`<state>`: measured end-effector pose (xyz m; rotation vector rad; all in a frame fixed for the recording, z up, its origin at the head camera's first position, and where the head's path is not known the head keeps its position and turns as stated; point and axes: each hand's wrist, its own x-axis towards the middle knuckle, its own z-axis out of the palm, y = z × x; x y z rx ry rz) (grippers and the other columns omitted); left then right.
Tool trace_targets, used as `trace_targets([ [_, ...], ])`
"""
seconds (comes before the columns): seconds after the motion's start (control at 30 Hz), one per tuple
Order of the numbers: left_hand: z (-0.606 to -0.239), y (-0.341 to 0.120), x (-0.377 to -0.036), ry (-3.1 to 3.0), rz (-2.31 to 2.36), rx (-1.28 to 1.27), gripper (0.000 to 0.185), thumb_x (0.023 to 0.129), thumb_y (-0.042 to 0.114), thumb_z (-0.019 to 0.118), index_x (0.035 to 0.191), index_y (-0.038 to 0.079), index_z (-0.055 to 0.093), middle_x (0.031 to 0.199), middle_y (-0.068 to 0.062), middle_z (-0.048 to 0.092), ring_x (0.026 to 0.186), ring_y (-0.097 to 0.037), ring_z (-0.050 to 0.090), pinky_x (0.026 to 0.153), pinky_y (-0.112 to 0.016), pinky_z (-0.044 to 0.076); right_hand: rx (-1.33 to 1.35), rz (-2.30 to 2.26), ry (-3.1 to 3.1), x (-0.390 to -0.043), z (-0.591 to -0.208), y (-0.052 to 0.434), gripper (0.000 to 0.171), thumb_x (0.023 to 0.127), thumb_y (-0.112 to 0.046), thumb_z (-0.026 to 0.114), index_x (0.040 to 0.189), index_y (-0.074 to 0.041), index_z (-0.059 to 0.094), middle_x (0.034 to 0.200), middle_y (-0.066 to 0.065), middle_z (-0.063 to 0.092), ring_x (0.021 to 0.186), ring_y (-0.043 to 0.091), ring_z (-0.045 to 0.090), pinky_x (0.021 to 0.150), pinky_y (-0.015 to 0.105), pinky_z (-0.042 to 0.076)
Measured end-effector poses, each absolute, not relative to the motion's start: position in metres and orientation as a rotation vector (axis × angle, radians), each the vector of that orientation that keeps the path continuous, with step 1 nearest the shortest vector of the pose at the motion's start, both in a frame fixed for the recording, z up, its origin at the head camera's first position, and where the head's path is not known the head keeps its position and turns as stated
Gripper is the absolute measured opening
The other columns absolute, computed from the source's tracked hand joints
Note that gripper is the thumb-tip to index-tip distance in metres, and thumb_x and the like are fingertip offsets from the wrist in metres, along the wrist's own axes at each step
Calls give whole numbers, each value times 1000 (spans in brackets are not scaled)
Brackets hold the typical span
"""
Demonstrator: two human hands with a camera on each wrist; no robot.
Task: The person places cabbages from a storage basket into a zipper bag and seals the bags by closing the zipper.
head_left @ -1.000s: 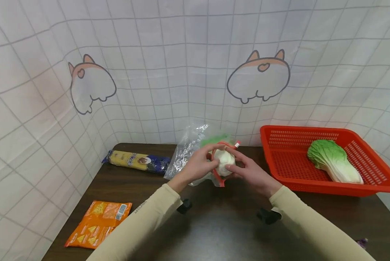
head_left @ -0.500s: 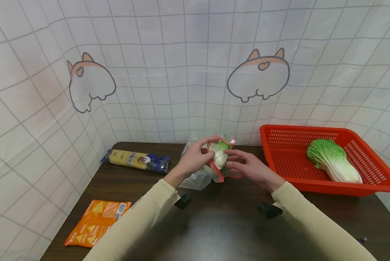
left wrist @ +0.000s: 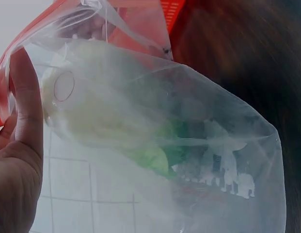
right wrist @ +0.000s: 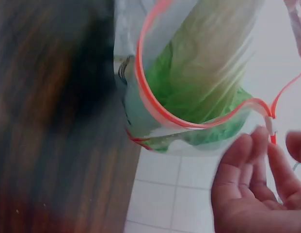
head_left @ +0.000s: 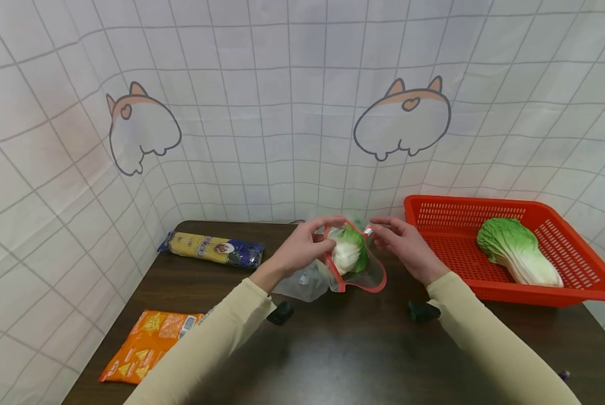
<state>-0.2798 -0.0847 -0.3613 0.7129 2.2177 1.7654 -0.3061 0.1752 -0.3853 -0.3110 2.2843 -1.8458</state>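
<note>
A clear zip bag [head_left: 302,281] with a red zip rim stands mouth-up toward me at the back middle of the table. Inside it sits a napa cabbage [head_left: 344,257], white stem toward the opening; its green leaves [right wrist: 162,80] show in the right wrist view. My left hand [head_left: 302,244] grips the left side of the red rim, also seen through the plastic in the left wrist view. At the rim's far right corner is a white slider [head_left: 368,230]. My right hand [head_left: 406,247] has its fingertips right at that slider, with thumb and forefinger apart.
A red basket [head_left: 484,289] with another napa cabbage [head_left: 517,253] stands at the right. A yellow and blue packet [head_left: 211,249] lies at the back left, an orange snack bag [head_left: 148,343] at the front left. A small purple thing [head_left: 564,375] shows at the right edge.
My right hand has left the cabbage and moved to the bag's slider. The bag mouth has opened wider to the right, and the cabbage now shows more green.
</note>
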Motion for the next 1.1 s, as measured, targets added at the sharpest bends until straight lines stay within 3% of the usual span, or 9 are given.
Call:
trace_targets([
  [0.13,-361,-84,-279,2204,1728,748,48,96,5,54,140,21,54,141,-1,50,73,-21,62,67,-43,54,-322,-1718,2379,-305,-381,170,51,99,-36,57,138,-4,49,118,24,62,94,27,65,90,44,52],
  [0.3,-356,-87,-277,2232,1623,828,48,94,2,53,140,17,54,141,-5,51,84,-21,64,67,-42,55,-337,-1616,2483,-305,-373,167,44,99,-29,58,137,-7,50,107,20,66,86,27,64,85,41,54],
  [0.43,-349,-94,-276,2424,1405,967,47,93,-1,50,136,15,58,136,-4,56,83,-15,61,65,-35,51,-345,-1553,2543,-303,-366,170,33,100,-21,55,130,-9,53,95,19,62,81,30,59,81,40,54],
  [0.53,-343,-100,-276,2636,1219,1097,44,93,-6,45,127,15,64,129,-2,59,77,-16,54,62,-28,42,-330,-1582,2502,-299,-357,177,28,101,-21,52,123,-5,57,101,19,60,84,30,60,80,36,54],
  [0.73,-326,-114,-278,2940,1102,1174,40,96,-8,43,117,12,69,124,-6,57,104,-21,56,75,-32,44,-476,-1733,2292,-294,-333,194,42,100,-26,58,125,7,57,117,17,60,99,27,64,88,29,52],
  [0.83,-321,-119,-281,3010,1139,1215,40,99,-3,45,132,13,61,125,-8,53,96,-21,52,73,-34,44,-545,-1838,2265,-290,-319,197,43,96,-26,64,123,7,58,114,16,62,102,30,63,90,28,51],
  [0.93,-325,-121,-279,2975,1223,1265,48,101,7,49,147,15,42,134,-9,45,100,-20,52,76,-32,47,-557,-1899,2352,-284,-305,195,39,93,-28,67,120,0,63,110,15,64,100,33,63,90,29,51],
  [1.03,-339,-121,-271,2870,1324,1218,54,101,20,55,147,15,29,135,-8,41,104,-21,57,81,-33,51,-497,-1902,2465,-280,-296,189,40,91,-36,69,118,-6,66,106,13,65,96,29,64,90,28,51],
  [1.1,-349,-121,-264,2800,1373,1120,53,98,28,60,138,14,28,129,-7,45,103,-21,59,83,-34,51,-463,-1924,2491,-279,-294,186,43,90,-38,70,118,-6,66,104,14,65,93,27,64,89,28,51],
])
